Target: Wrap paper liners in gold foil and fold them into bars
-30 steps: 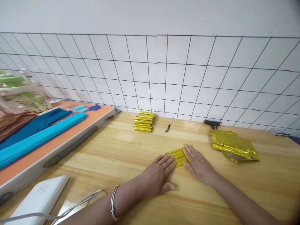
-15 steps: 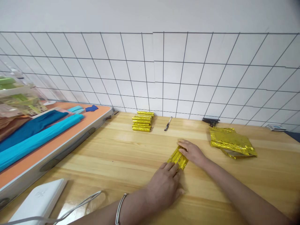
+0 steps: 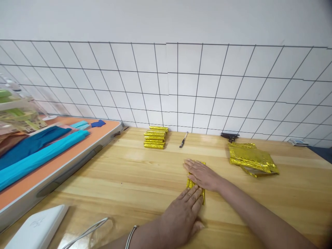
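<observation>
A folded piece of gold foil (image 3: 191, 183) lies on the wooden table, mostly covered by my hands. My left hand (image 3: 181, 211) rests flat on its near part, fingers stretched out and thumb apart. Across its far part lies my right hand (image 3: 203, 173), also flat with fingers extended. Farther back on the left is a row of narrow folded gold foil strips (image 3: 155, 138). Over on the right sit larger gold foil sheets or bags (image 3: 251, 159), overlapping each other.
A pen (image 3: 183, 139) lies near the tiled wall, and a black clip-like object (image 3: 230, 136) is behind the larger foil. At left are a white power bank (image 3: 38, 224), a cable (image 3: 89, 230) and an orange board (image 3: 103, 131) bearing blue cloth (image 3: 52, 148).
The foil piece has turned from slanted to nearly straight. My right hand has moved left and now lies flat across its far part; my left hand stays on the near part.
</observation>
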Available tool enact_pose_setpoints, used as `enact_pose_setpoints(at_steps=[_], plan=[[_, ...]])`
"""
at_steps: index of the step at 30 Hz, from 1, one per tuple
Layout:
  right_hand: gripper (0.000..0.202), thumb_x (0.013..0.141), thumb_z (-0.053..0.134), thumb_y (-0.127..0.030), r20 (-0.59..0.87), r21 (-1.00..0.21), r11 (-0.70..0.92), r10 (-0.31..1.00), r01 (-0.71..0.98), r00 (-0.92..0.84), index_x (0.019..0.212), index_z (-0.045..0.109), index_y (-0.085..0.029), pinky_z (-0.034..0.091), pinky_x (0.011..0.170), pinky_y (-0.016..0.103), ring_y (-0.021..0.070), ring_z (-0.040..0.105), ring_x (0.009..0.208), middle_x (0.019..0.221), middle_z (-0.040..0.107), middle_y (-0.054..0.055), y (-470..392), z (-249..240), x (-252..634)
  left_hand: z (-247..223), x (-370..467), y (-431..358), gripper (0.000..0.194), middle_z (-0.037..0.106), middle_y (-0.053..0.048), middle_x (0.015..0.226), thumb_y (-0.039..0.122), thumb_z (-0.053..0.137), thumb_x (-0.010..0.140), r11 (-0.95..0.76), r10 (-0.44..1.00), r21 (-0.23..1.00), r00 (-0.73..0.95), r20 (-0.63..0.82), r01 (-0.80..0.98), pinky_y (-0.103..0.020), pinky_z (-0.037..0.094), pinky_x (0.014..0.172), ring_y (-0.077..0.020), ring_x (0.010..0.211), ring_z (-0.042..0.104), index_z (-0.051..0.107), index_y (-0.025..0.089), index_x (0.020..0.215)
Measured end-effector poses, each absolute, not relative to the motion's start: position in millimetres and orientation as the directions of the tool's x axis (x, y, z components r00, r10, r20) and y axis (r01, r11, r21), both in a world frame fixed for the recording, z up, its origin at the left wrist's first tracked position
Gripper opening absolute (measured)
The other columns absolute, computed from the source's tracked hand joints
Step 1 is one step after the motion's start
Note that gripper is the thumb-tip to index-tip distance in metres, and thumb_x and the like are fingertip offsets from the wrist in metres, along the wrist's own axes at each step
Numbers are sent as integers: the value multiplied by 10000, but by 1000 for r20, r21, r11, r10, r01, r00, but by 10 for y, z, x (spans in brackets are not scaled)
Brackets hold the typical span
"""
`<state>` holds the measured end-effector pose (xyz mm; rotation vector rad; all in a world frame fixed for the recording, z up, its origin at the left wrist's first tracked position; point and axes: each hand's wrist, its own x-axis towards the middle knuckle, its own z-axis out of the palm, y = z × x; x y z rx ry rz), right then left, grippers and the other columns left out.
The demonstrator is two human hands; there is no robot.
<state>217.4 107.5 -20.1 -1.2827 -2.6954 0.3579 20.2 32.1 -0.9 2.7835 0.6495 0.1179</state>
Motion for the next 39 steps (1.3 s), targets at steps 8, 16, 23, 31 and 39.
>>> enact_pose_setpoints(at_steps=[8,16,23,31,39], plan=[[642,899,202,-542,7,-201,634,764,747,-646,1430,137,-188,91,1104,376,203,89,1362,1494,105,51,1451,-259,2147,-16,301,412,786,80,-139,1479,640,187,847,-824,475,330,879,-39,460,-428,98,1113,-293,1359,42,167,94,1412],[609,908,183,-519,22,-182,629,771,756,-636,1427,159,-203,98,1100,377,204,106,1360,1493,104,41,1767,-308,2123,-6,293,314,815,96,-146,1478,652,182,838,-826,472,327,881,-42,458,-425,88,1111,-295,1360,25,143,75,1413],[613,903,217,-520,48,-169,627,776,761,-629,1424,174,-199,108,1099,379,210,127,1356,1491,121,49,1747,-319,2122,144,352,441,630,452,-123,1302,542,312,874,-808,515,338,857,5,484,-392,316,1011,-251,1180,411,290,148,1365],[602,902,245,-516,64,-168,628,776,760,-628,1418,197,-210,123,1094,370,195,138,1354,1488,148,43,1743,-317,2118,89,352,534,590,207,-97,1462,544,343,864,-847,484,291,871,81,444,-428,184,1079,-289,1342,147,362,177,1325],[608,901,243,-520,64,-177,630,774,756,-630,1419,196,-207,122,1094,364,199,135,1355,1489,141,43,1764,-342,2129,-70,147,504,725,167,-136,1470,589,248,868,-832,504,272,864,9,483,-412,118,1106,-269,1361,78,177,111,1408]])
